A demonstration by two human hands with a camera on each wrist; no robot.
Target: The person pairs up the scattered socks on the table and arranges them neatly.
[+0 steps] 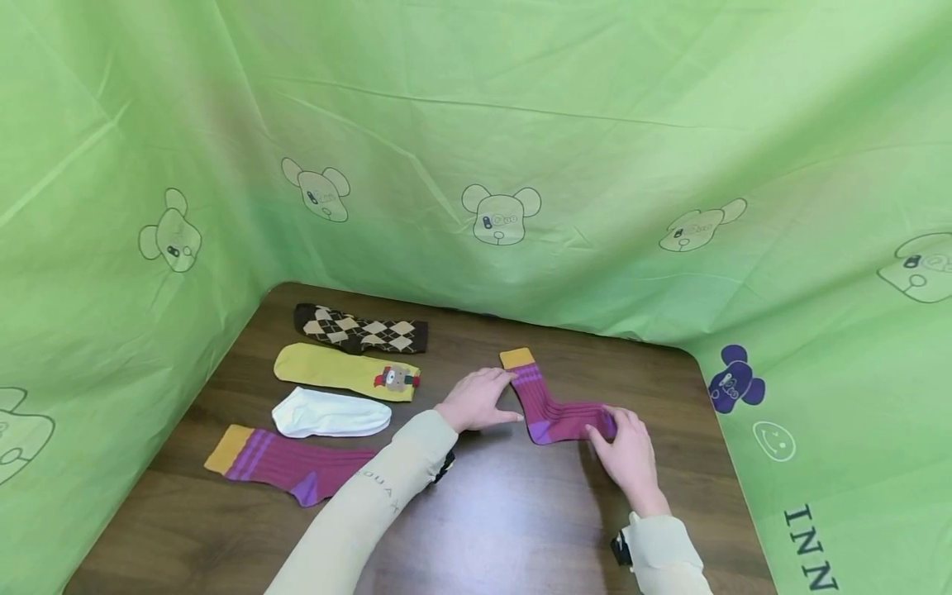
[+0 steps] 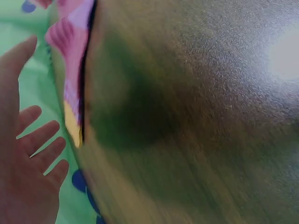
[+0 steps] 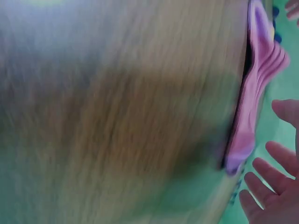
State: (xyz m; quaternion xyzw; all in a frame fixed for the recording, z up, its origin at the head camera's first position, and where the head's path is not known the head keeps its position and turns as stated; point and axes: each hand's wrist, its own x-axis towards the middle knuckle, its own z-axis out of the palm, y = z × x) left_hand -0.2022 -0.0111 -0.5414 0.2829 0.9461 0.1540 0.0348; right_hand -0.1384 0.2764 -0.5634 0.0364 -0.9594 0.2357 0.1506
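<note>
A maroon sock (image 1: 558, 417) with an orange cuff and purple heel and toe lies flat on the right half of the table. Beside its cuff and leg is my left hand (image 1: 479, 401), thumb and fingers spread apart. My right hand (image 1: 630, 454) hovers at the toe end, its thumb apart from the fingers. Both wrist views show relaxed, separated fingers, with the sock (image 2: 77, 60) not gripped by either hand. A matching maroon sock (image 1: 278, 463) lies at the left, its foot partly hidden behind my left sleeve.
Stacked in a column at the left are a brown argyle sock (image 1: 362, 329), a yellow sock (image 1: 338, 369) with an animal face, and a white sock (image 1: 330, 413). The dark wooden table (image 1: 506, 529) is bounded by green curtains (image 1: 595, 281) at the back and sides.
</note>
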